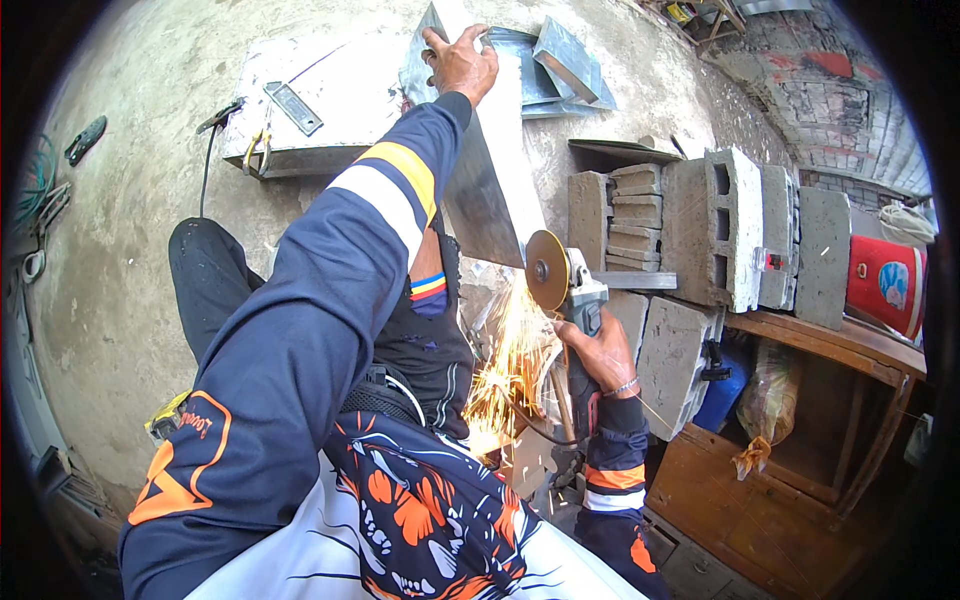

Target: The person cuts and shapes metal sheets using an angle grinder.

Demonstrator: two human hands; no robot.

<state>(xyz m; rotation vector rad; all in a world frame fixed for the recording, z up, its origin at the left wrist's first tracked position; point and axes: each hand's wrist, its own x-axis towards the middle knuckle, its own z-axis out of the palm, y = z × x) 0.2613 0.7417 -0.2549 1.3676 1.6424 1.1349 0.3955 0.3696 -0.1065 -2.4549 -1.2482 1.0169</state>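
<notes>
Left hand (pixel 465 68), fingers spread, on a metal sheet (pixel 487 195) toward its far end; right hand (pixel 603 355) wrapped around angle grinder (pixel 586 292), disc (pixel 549 252) at near edge. Concrete blocks (pixel 690 230) crowd right; floor (pixel 110 240) stretches left.

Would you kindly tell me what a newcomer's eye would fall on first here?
Probably the orange sparks spraying below the angle grinder in the right hand. Next, the long sheet-metal piece at its disc, the left hand on the far end; then the red box at far right.
</notes>
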